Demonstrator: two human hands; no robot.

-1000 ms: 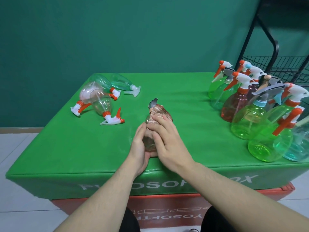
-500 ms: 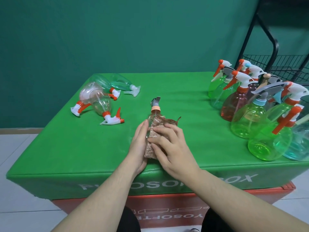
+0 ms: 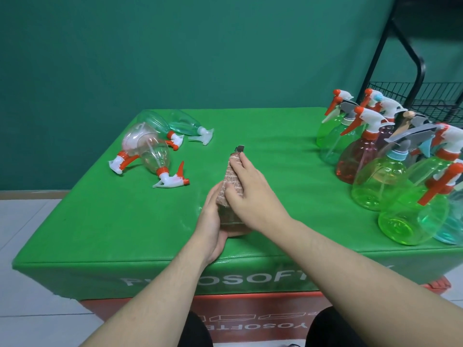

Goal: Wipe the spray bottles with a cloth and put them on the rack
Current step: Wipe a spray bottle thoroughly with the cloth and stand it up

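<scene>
Wiping under way; nothing is seen on the rack [image 3: 426,96]. One spray bottle [image 3: 231,222] is steadied upright near the surface [image 3: 100,221] front edge by the left hand [image 3: 213,221], grip wrapped round its base. The cloth [image 3: 231,181] is pressed to the neck by the right hand [image 3: 253,196], fingers curled; half a second earlier it sat lower on the body. Four bottles [image 3: 152,149] lie at far left, a cluster [image 3: 380,176] stands at right.

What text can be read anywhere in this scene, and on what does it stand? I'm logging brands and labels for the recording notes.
"OSOF": white letters on the front drape of the green table cover; the letters either side are hidden by the forearms or faded, so the whole word cannot be read.
"YOSOFTE": white letters, upside down, on the red base under the table; the rest is hidden.
The spray bottles show no readable labels.
</scene>
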